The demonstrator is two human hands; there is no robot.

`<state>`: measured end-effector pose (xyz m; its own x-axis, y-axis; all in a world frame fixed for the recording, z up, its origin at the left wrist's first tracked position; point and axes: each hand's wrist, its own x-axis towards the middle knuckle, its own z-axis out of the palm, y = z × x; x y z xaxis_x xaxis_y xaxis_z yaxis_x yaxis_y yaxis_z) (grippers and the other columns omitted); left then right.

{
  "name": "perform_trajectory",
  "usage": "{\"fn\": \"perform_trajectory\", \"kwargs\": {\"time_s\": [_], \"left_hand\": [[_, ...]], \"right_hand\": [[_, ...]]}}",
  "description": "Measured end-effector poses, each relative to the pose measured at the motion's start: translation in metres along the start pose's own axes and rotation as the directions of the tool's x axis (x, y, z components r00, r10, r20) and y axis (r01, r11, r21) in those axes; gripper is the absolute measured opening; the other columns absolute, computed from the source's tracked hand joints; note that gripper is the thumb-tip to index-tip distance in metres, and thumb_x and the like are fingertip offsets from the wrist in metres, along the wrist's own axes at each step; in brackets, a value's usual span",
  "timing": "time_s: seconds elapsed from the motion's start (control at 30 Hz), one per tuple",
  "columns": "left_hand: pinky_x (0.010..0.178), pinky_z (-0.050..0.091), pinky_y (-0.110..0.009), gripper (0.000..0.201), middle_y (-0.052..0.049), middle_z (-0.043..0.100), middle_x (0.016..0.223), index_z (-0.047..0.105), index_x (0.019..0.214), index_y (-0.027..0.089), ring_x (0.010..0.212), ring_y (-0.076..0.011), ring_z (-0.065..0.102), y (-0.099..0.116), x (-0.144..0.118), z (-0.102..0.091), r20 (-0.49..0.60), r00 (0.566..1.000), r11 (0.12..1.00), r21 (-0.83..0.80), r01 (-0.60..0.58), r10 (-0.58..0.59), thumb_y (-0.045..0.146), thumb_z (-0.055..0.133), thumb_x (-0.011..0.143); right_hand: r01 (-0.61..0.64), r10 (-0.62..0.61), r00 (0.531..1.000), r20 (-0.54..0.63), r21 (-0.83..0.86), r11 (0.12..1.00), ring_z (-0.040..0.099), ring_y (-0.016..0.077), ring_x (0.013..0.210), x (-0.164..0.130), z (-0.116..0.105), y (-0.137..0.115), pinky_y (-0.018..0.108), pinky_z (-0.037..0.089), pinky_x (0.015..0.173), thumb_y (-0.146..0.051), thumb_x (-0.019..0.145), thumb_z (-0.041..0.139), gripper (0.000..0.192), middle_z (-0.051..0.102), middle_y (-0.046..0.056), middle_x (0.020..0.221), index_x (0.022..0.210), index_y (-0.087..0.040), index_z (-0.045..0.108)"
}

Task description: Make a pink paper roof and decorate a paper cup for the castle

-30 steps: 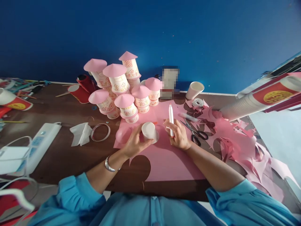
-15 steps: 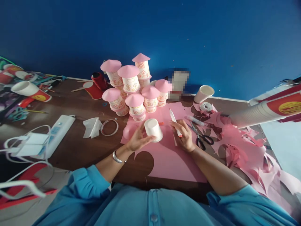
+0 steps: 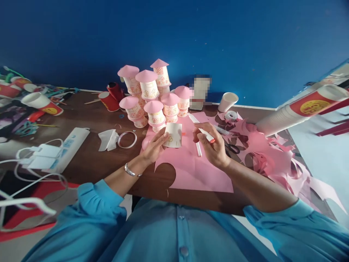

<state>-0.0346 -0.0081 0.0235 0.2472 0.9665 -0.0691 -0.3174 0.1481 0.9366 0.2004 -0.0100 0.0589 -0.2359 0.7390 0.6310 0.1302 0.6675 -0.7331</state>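
My left hand (image 3: 156, 148) is closed around a small white paper cup (image 3: 174, 136), turned on its side. A yellowish flower drawing and fine lines show on the cup's wall. A white marker (image 3: 206, 135) with an orange-red end is gripped in my right hand (image 3: 213, 145). Its other end points away towards the far left, a short way from the cup. Under both hands lies a pink paper sheet (image 3: 201, 178) with a round cut-out at its left edge. A slim white piece (image 3: 199, 149) rests on it, beside my right hand.
Several cup towers with pink cone roofs (image 3: 146, 75) stand behind the hands. Scissors (image 3: 232, 148), a tape roll (image 3: 231, 115) and pink scraps (image 3: 265, 156) lie right, near a long cup stack (image 3: 283, 116). Leftward are a tape ring (image 3: 127, 139) and a power strip (image 3: 71, 147).
My left hand has turned the cup from upside down to its side, bringing the drawn wall into view. The marker in my right hand has tilted further over. The camera view has shifted slightly.
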Motion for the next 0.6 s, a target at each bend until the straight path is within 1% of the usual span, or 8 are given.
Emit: {"fn": "perform_trajectory", "kwargs": {"time_s": [0.1,0.2,0.23,0.3,0.37,0.43,0.53,0.6], "left_hand": [[0.105,0.060,-0.051,0.060,-0.009,0.075,0.128,0.064,0.131,0.027,0.120,-0.0299,0.072,-0.003,0.003,0.001,0.027,1.000,1.000,0.009,0.007,-0.007,0.062,0.077,0.084],[0.103,0.061,-0.054,0.059,-0.011,0.073,0.132,0.064,0.133,0.029,0.127,-0.0342,0.068,-0.014,0.011,0.000,0.057,0.998,0.987,0.157,-0.041,0.033,0.070,0.063,0.090],[0.102,0.061,-0.055,0.061,-0.011,0.072,0.134,0.064,0.134,0.031,0.131,-0.0354,0.066,-0.018,0.013,-0.001,0.050,0.997,0.973,0.222,-0.062,0.052,0.073,0.058,0.092],[0.103,0.061,-0.057,0.063,-0.012,0.070,0.136,0.064,0.135,0.032,0.137,-0.0375,0.061,-0.029,0.018,-0.005,0.025,0.997,0.956,0.285,-0.074,0.070,0.076,0.053,0.092],[0.104,0.060,-0.059,0.065,-0.012,0.070,0.136,0.065,0.135,0.031,0.140,-0.0394,0.058,-0.037,0.020,-0.010,0.019,0.998,0.952,0.301,-0.060,0.056,0.077,0.054,0.090],[0.103,0.060,-0.060,0.067,-0.012,0.072,0.133,0.066,0.133,0.030,0.138,-0.0404,0.059,-0.042,0.019,-0.014,0.033,0.999,0.951,0.306,-0.036,0.027,0.079,0.055,0.088],[0.098,0.062,-0.060,0.073,-0.015,0.077,0.122,0.069,0.129,0.027,0.129,-0.0408,0.066,-0.040,0.016,-0.017,0.054,0.998,0.961,0.277,0.012,-0.029,0.084,0.046,0.089],[0.091,0.065,-0.059,0.075,-0.015,0.079,0.114,0.070,0.126,0.025,0.119,-0.0402,0.072,-0.034,0.014,-0.016,0.055,0.997,0.972,0.229,0.048,-0.063,0.084,0.039,0.091]], "right_hand": [[0.028,-0.029,1.000,-0.010,-0.065,0.997,0.067,0.0175,0.082,-0.015,-0.001,-0.006,0.038,0.060,0.074,-0.028,0.107,0.052,0.028,0.067,0.007,0.106,0.132,-0.028,0.065],[0.006,-0.010,0.998,-0.063,-0.073,0.997,0.067,0.0181,0.084,-0.034,-0.001,-0.003,0.037,0.059,0.073,-0.025,0.107,0.053,0.029,0.067,0.006,0.105,0.134,-0.029,0.064],[-0.016,0.011,0.996,-0.084,-0.058,0.998,0.067,0.0176,0.082,-0.039,0.000,-0.002,0.036,0.059,0.071,-0.025,0.107,0.053,0.030,0.066,0.006,0.104,0.134,-0.030,0.064],[-0.059,0.054,0.991,-0.123,-0.037,0.998,0.065,0.0162,0.077,-0.047,0.000,0.002,0.034,0.058,0.067,-0.027,0.107,0.053,0.030,0.065,0.005,0.103,0.134,-0.031,0.065],[-0.096,0.087,0.984,-0.153,-0.049,0.994,0.063,0.0158,0.074,-0.052,0.001,0.006,0.034,0.057,0.065,-0.030,0.108,0.052,0.029,0.065,0.005,0.101,0.133,-0.031,0.066],[-0.093,0.076,0.982,-0.173,-0.091,0.992,0.063,0.0167,0.076,-0.055,0.002,0.010,0.036,0.058,0.067,-0.030,0.108,0.051,0.028,0.065,0.005,0.102,0.132,-0.031,0.066],[-0.051,0.029,0.987,-0.156,-0.141,0.989,0.065,0.0187,0.083,-0.056,0.005,0.013,0.040,0.059,0.073,-0.028,0.107,0.050,0.030,0.063,0.007,0.109,0.134,-0.031,0.063],[-0.033,0.013,0.992,-0.125,-0.161,0.986,0.065,0.0206,0.089,-0.055,0.008,0.014,0.041,0.059,0.078,-0.023,0.106,0.051,0.028,0.062,0.007,0.106,0.130,-0.028,0.062]]}}
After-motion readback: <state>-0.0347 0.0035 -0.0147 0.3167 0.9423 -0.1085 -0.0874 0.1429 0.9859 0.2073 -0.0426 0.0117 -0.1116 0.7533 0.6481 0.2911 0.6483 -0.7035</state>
